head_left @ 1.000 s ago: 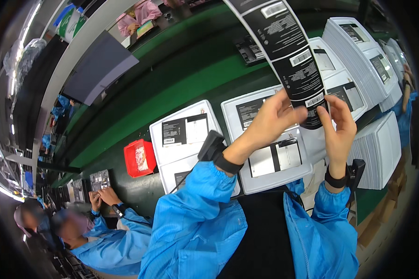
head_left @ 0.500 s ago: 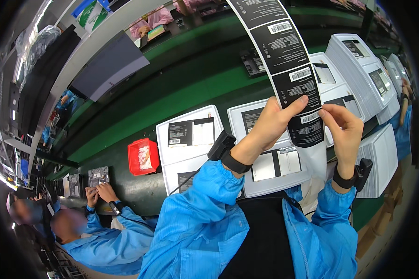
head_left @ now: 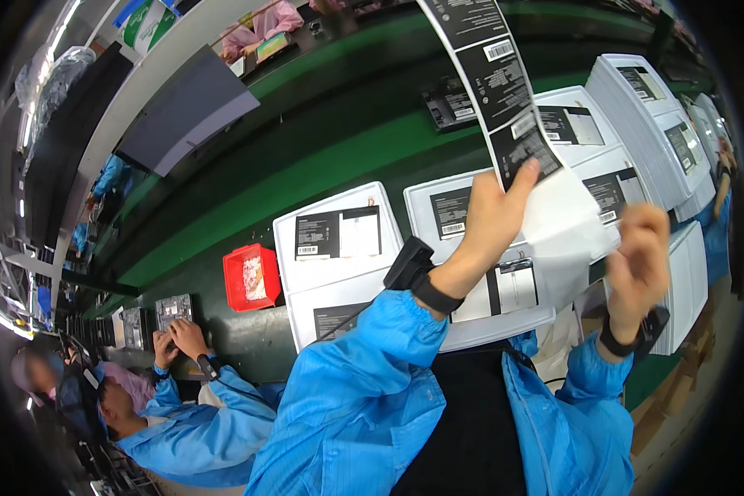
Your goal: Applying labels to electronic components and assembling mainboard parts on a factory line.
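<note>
A long strip of black labels [head_left: 504, 87] on white backing hangs down from the upper edge. My left hand [head_left: 500, 202] pinches it near its lower end, thumb across a black label. Below the thumb the strip shows white and curls to the right [head_left: 566, 215]. My right hand [head_left: 641, 260] is beside that white edge, smeared by motion. Its fingers look bent, but whether they hold a label is unclear. Beneath my hands a white tray [head_left: 504, 326] carries flat black-and-white packs, one of them a pack [head_left: 517, 285] with a silvery edge.
Left of it lies another white tray [head_left: 331, 281] with similar packs, then a red bin [head_left: 252, 277] with whitish scraps. Stacked white trays [head_left: 636, 132] rise at the right. A co-worker's hands [head_left: 182, 337] handle a dark device at the left. A grey panel [head_left: 188, 112] stands behind.
My right hand has moved right and down from the strip. Where the lowest black label faced me, white now shows. My left hand still grips the strip.
</note>
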{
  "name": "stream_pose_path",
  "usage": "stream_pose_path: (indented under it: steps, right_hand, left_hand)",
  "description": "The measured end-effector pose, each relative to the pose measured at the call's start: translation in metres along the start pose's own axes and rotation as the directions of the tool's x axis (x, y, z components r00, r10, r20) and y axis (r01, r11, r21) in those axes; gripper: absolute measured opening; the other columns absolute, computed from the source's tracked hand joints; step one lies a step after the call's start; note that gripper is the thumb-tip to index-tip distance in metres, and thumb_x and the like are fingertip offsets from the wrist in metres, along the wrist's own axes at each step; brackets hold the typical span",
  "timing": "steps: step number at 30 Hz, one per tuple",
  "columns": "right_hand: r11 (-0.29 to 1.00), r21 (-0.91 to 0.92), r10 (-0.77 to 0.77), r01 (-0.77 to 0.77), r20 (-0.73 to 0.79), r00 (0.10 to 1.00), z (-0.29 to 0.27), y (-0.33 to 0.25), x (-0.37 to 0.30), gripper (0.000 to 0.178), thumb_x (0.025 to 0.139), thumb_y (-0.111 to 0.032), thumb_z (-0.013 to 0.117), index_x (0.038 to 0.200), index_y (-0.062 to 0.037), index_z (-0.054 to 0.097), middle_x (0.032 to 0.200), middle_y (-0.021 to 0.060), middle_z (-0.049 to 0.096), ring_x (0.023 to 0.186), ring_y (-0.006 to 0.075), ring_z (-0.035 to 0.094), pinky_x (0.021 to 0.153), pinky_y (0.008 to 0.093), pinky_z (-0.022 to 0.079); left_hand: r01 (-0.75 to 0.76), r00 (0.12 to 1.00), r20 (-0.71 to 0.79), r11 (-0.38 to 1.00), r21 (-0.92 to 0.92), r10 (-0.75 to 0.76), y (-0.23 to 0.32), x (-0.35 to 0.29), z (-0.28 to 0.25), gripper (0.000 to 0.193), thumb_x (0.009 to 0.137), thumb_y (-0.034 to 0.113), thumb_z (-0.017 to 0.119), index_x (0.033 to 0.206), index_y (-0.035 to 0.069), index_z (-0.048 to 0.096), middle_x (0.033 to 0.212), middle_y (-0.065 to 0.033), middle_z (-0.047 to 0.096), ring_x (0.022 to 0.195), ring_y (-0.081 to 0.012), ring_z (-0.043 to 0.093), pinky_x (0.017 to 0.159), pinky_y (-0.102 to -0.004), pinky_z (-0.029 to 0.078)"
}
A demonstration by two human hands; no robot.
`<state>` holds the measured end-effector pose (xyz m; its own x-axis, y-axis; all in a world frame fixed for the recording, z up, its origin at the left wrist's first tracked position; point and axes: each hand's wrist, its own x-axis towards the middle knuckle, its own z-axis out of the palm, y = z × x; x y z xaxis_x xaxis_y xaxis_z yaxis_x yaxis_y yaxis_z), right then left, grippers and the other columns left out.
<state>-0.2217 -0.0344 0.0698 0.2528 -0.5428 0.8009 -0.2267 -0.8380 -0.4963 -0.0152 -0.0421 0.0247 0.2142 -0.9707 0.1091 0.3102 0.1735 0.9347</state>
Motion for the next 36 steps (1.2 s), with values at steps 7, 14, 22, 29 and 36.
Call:
stream_pose_path:
  steps: [7, 14, 22, 29, 36]
  right_hand:
    - [0.731, 0.509, 0.599, -0.455, -0.158, 0.785, 0.029, -0.025, -0.044, 0.007, 0.093, 0.004, 0.051, 0.096, -0.0002, 0.047, 0.095, 0.0191, 0.063, 0.056, 0.0162, 0.059, 0.045, 0.0256, 0.048]
    - [0.411, 0.532, 0.714, -0.74, 0.316, 0.624, 0.059, -0.011, -0.097, 0.016, 0.095, 0.001, 0.061, 0.11, 0.0057, 0.061, 0.112, 0.0219, 0.068, 0.085, 0.0223, 0.074, 0.05, 0.0261, 0.056]
    - [0.858, -0.012, 0.343, -0.513, 0.757, 0.556, 0.06, 0.003, -0.085, 0.01, 0.083, -0.006, 0.077, 0.091, -0.0007, 0.075, 0.074, 0.0085, 0.073, 0.049, 0.0104, 0.057, 0.048, 0.0248, 0.042]
    - [0.323, -0.121, 0.836, -0.939, 0.501, 0.223, 0.092, 0.017, -0.134, 0.016, 0.095, -0.011, 0.07, 0.096, 0.0053, 0.073, 0.063, 0.0016, 0.065, 0.043, 0.0024, 0.045, 0.04, 0.022, 0.028]
    - [0.377, -0.105, 0.835, -0.92, 0.468, 0.289, 0.108, 0.026, -0.152, 0.018, 0.094, -0.012, 0.07, 0.096, 0.0054, 0.073, 0.068, 0.0034, 0.068, 0.043, 0.0034, 0.046, 0.04, 0.0224, 0.029]
  left_hand:
    - [0.006, 0.94, 0.34, 1.0, 0.023, -0.014, -0.058, -0.045, -0.025, 0.061, 0.108, 0.041, 0.048, 0.149, -0.003, 0.038, 0.14, -0.0158, 0.056, 0.13, -0.0225, 0.052, 0.112, -0.035, 0.038]
    - [0.451, 0.875, 0.204, 0.893, -0.007, -0.44, -0.006, -0.082, -0.065, 0.038, 0.105, 0.026, 0.058, 0.131, -0.001, 0.054, 0.109, -0.0133, 0.072, 0.094, -0.0216, 0.072, 0.082, -0.0361, 0.059]
    - [0.202, 0.675, 0.4, 0.677, 0.708, -0.62, 0.002, -0.121, -0.102, 0.027, 0.098, 0.018, 0.064, 0.118, 0.001, 0.067, 0.081, -0.0169, 0.071, 0.071, -0.0274, 0.072, 0.063, -0.0336, 0.055]
    - [-0.438, 0.886, 0.436, 0.023, 0.898, -0.159, -0.018, -0.141, -0.127, 0.031, 0.091, 0.029, 0.071, 0.11, 0.005, 0.071, 0.117, -0.0076, 0.068, 0.126, -0.0272, 0.054, 0.108, -0.0508, 0.038]
    - [-0.432, 0.869, 0.436, 0.07, 0.899, -0.235, -0.028, -0.147, -0.135, 0.027, 0.092, 0.03, 0.069, 0.094, 0.005, 0.075, 0.115, -0.0087, 0.069, 0.127, -0.0275, 0.053, 0.119, -0.052, 0.029]
